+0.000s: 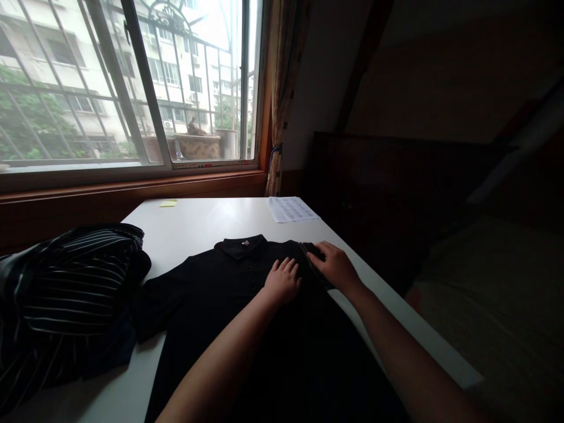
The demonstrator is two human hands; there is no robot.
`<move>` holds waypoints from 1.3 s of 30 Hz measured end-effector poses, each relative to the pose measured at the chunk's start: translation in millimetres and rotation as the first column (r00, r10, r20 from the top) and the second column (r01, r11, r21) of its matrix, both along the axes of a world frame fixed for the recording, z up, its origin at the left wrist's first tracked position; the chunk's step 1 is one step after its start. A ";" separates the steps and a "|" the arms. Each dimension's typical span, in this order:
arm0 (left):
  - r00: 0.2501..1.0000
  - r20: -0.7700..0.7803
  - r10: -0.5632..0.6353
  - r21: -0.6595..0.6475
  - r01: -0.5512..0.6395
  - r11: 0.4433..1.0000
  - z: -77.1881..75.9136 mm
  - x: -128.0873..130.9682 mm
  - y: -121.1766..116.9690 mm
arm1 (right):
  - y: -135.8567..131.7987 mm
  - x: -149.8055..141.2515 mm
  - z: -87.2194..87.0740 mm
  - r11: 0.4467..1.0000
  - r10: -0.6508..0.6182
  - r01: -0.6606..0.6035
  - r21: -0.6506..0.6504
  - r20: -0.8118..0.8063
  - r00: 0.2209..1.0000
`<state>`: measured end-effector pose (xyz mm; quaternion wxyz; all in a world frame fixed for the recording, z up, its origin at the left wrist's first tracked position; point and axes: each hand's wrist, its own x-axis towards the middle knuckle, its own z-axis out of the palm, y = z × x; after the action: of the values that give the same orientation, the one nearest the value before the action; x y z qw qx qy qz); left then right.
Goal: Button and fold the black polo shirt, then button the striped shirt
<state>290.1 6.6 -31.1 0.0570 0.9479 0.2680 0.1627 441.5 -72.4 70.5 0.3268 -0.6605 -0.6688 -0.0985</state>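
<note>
A black polo shirt (220, 288) lies face up on the white table (198, 220), collar toward the window. My left hand (282, 281) rests flat on its chest, fingers stretched out. My right hand (335, 265) lies on the shirt's right shoulder, where the sleeve is folded inward, fingers closed on the folded edge.
A heap of dark striped clothing (66, 294) sits at the table's left. A printed sheet (291, 208) and a yellow sticky note (168, 203) lie at the far edge by the window (132, 82). A bed (493, 294) stands to the right.
</note>
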 end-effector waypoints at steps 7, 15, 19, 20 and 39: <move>0.999 -0.043 0.005 -0.014 -0.006 1.000 1.5 -1.4 28.6 | -6.2 -35.4 -19.8 0.985 0.164 -0.166 -0.045 -0.061 0.985; 0.993 -0.113 -0.027 -0.070 0.019 0.997 0.7 -6.3 73.0 | -19.6 -57.5 -47.0 0.941 0.291 -0.314 -0.126 -0.175 0.941; 0.996 -0.090 -0.017 -0.094 0.008 0.996 -1.6 -3.3 92.9 | -30.9 -62.4 -49.4 0.889 0.364 -0.409 -0.205 -0.223 0.904; 0.997 -0.074 -0.022 -0.100 0.014 0.995 -1.6 -3.1 95.9 | -33.7 -62.0 -48.9 0.875 0.385 -0.435 -0.213 -0.239 0.891; 0.955 0.187 0.230 -0.236 -0.183 0.954 24.7 -2.6 90.0 | -71.0 18.7 -75.4 0.971 0.140 -0.159 -0.177 -0.117 0.983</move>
<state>287.5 96.6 -6.4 0.1708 0.8797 0.3746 0.2379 460.2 -143.4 -4.9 0.3049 -0.6399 -0.7050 0.0237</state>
